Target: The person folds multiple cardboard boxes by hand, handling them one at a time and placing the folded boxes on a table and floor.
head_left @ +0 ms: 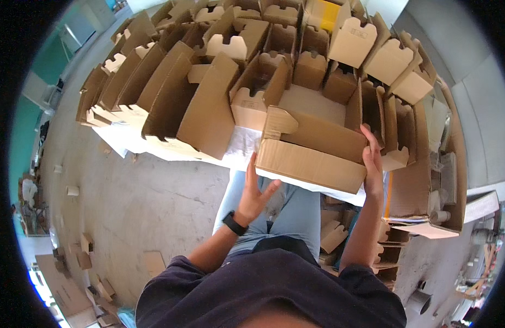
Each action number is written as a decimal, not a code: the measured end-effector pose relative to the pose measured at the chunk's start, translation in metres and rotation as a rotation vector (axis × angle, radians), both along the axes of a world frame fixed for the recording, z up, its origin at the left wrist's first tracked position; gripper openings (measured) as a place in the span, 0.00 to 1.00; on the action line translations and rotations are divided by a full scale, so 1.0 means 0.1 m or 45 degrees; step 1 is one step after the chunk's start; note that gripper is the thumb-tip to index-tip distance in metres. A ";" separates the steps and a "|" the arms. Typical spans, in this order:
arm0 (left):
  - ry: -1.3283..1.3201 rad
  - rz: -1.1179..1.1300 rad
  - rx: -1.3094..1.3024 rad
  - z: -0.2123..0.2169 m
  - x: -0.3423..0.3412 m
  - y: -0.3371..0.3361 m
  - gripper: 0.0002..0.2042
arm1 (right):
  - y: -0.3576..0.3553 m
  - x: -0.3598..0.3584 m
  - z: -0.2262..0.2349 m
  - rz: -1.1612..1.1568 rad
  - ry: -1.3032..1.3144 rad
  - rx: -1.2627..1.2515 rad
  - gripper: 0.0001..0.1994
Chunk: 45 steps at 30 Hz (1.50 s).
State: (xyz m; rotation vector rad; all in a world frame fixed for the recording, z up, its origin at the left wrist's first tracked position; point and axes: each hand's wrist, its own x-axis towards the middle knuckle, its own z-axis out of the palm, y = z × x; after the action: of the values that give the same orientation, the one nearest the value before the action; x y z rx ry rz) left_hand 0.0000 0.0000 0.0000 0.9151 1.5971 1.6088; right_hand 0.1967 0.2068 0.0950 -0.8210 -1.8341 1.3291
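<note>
Box (pixel 312 164) of brown card sits just right of the frame's middle, at the near edge of a white sheet (pixel 241 146), and from where I stand it lies right between the two hands. Its long axis runs left to right, dipping a little toward the right of the frame. From the left hand (pixel 253 199) it lies up and to the right; from the right hand (pixel 374 167), to the left. The right hand is nearer, its straight fingers up along the box's right end; whether they grip or only press, I can't tell. The left hand is open, thumb spread away, a fingertip at the left corner, touching it or just beside it.

Counting up: one box between the hands, one notched flap (pixel 281 122) showing at its upper left, one black wristband (pixel 235 223) above the left hand, one big carton (pixel 409 183) at the right of the frame, one yellow panel (pixel 322 14) at the top. Other boxes (pixel 352 42) crowd the upper frame, well over a dozen, too overlapped to count exactly.
</note>
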 end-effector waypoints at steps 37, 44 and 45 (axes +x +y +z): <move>-0.408 -0.179 0.280 0.57 0.80 -0.40 0.36 | -1.60 0.07 0.10 -0.233 0.309 0.141 0.36; -0.905 -0.041 0.328 1.16 0.53 -0.37 0.28 | -1.62 -0.26 0.23 -0.214 0.375 0.695 0.38; -0.960 -0.001 0.322 1.28 0.48 -0.36 0.29 | -1.64 -0.29 0.25 -0.208 0.348 0.762 0.37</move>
State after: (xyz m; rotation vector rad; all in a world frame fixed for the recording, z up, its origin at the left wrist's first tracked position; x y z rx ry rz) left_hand 0.0481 -0.0359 0.1281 0.3377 0.8823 1.8768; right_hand 0.1680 0.0424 0.1204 -0.4297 -1.7577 0.6838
